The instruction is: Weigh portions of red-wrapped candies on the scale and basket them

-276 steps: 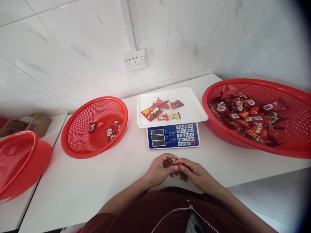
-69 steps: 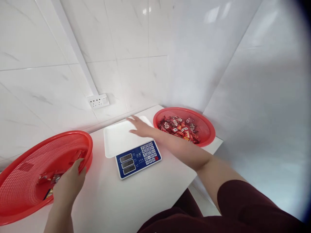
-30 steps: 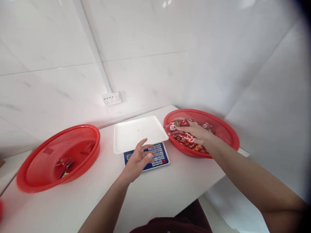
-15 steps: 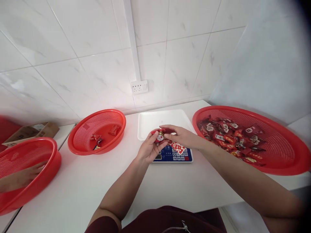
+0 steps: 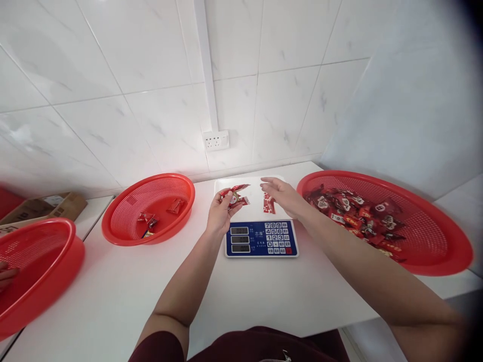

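Note:
In my left hand (image 5: 219, 211) are several red-wrapped candies (image 5: 238, 197), pinched between thumb and fingers above the left side of a white weighing tray (image 5: 252, 215). My right hand (image 5: 283, 196) is apart from the left one, over the tray's right side. A red-and-white patterned packet (image 5: 268, 203) hangs below its fingers, seemingly gripped there; the palm side is hidden. Just nearer to me lies the scale's blue panel (image 5: 260, 239), with number keys and three small displays.
To the right stands a large red basket (image 5: 453, 241) heaped with wrapped candies (image 5: 352, 211). Another red basket (image 5: 113, 216) at left holds a few packets (image 5: 175, 205). Farther left, another person's hand (image 5: 7, 275) is inside a third red basket (image 5: 71, 261), near a cardboard box (image 5: 64, 208).
My hands, together over the scale's panel before, have moved apart and away from me. The left keeps the candies; the patterned packet moved with the right. The other person's hand shifted left.

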`<state>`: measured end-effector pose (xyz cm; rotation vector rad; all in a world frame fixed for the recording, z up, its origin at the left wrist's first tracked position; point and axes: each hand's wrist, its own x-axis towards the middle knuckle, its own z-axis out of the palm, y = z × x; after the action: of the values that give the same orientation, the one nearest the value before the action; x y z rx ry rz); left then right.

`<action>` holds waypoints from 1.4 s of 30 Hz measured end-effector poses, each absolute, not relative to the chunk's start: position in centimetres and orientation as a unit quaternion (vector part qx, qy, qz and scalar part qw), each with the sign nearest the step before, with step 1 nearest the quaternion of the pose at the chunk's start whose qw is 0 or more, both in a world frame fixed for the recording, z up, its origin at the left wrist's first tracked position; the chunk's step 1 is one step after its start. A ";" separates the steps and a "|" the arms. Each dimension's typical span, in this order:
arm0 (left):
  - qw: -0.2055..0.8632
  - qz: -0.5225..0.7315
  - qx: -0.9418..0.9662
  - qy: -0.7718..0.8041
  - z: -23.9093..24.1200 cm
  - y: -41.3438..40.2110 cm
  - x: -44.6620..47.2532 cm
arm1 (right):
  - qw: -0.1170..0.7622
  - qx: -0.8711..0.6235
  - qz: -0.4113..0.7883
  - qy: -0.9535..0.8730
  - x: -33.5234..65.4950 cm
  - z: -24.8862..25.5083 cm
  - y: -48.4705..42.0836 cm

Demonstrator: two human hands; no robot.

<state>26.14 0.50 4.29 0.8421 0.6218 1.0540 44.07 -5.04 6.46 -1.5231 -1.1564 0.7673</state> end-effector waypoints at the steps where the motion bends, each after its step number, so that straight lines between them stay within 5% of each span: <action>1: 0.733 0.474 0.392 0.291 4.3 0.7 26.1 | 0.514 -0.635 0.313 -0.484 44.2 6.2 -4.9; 20: 0.739 0.401 0.454 0.295 4.3 -2.7 24.3 | 0.402 -0.707 0.191 -0.549 44.3 6.2 -7.0; 25: 0.690 0.246 0.615 0.294 2.8 -7.4 24.4 | 0.375 -0.600 0.332 -0.624 41.9 5.7 -13.0; 34: 0.729 0.177 0.609 0.257 2.9 -11.1 29.6 | 0.478 -0.611 0.419 -0.471 41.2 3.3 -20.8; 42: 0.748 0.180 0.631 0.101 6.3 -13.0 39.3 | 0.615 -0.690 0.112 -0.364 47.6 4.1 -23.6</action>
<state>39.29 -13.01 6.28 1.3807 0.2219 0.3935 47.57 -23.65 4.09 -1.5898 -0.8397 0.2570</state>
